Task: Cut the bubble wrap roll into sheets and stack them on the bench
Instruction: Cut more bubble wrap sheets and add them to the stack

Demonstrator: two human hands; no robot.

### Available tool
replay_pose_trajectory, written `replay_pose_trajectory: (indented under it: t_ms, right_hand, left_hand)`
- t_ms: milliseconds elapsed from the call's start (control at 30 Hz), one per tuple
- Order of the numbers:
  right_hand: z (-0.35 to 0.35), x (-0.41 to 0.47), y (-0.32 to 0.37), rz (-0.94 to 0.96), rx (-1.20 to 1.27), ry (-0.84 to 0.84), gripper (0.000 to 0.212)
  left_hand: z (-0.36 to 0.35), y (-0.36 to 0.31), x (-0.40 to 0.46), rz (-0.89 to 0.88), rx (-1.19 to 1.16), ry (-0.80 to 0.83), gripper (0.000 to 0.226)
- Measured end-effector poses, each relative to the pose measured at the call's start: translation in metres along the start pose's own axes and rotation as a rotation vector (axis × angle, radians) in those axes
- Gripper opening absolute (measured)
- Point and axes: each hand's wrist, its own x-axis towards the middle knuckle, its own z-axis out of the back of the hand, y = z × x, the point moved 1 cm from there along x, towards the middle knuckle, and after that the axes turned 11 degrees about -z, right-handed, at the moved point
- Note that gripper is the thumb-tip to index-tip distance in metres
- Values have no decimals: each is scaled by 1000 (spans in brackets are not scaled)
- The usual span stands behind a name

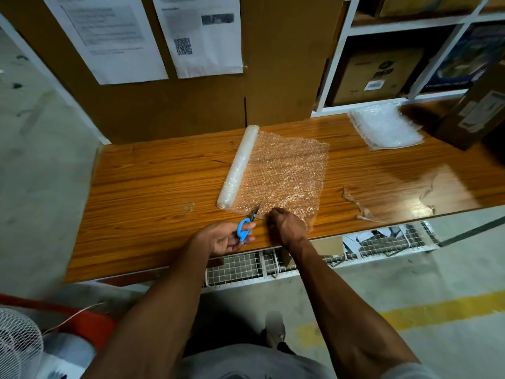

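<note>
While the bubble wrap roll (pixel 238 167) lies on the wooden desk (pixel 153 192), its loose end is unrolled flat to the right as a sheet (pixel 287 176) that reaches the desk's near edge. The left hand (pixel 222 237) grips blue-handled scissors (pixel 244 228), its fingers (pixel 247 228) curled through and around the handle loops; the blades point away from the person and meet the sheet's near edge just beside the roll — how far apart the blades stand is too small to tell. The right hand (pixel 285 227) sits on the sheet's near edge just right of the blades, fingers curled down and bunched on the wrap, seemingly pinching it, though the fingertips are hidden under the knuckles.

At the far right of the desk, well apart from the roll, lies a stack of cut sheets (pixel 385 128), near a cardboard box (pixel 472 116). A few thin plastic scraps (pixel 360 206) lie near the front right edge. Behind the desk stands a cardboard panel (pixel 273 77) carrying 2 printed papers (pixel 199 36).
</note>
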Motion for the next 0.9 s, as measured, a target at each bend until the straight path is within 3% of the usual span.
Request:
replay_pose_trajectory:
  t_ms: [167, 300, 367, 467, 600, 700, 800, 900]
  right_hand:
    - [-7, 2, 0, -129, 134, 30, 26]
    - [-12, -1, -4, -338, 535, 89, 57]
    - [-10, 1, 1, -399, 572, 126, 52]
    - [-8, 10, 1, -345, 192, 61, 36]
    - [-5, 14, 1, -303, 143, 24, 48]
    - [5, 6, 6, -274, 70, 23, 25]
    - [4, 4, 5, -159, -180, -24, 33]
    - [7, 3, 7, -176, -177, -61, 25]
  left_hand:
    - [17, -2, 1, 44, 64, 96, 35]
    - [30, -5, 3, 62, 100, 156, 47]
    - [35, -7, 3, 82, 104, 191, 50]
    - [40, -9, 4, 126, 124, 243, 50]
    - [47, -12, 9, 161, 171, 313, 61]
    - [50, -13, 11, 184, 194, 328, 60]
    - [52, -16, 10, 184, 232, 352, 60]
    - [54, -17, 6, 186, 237, 389, 60]
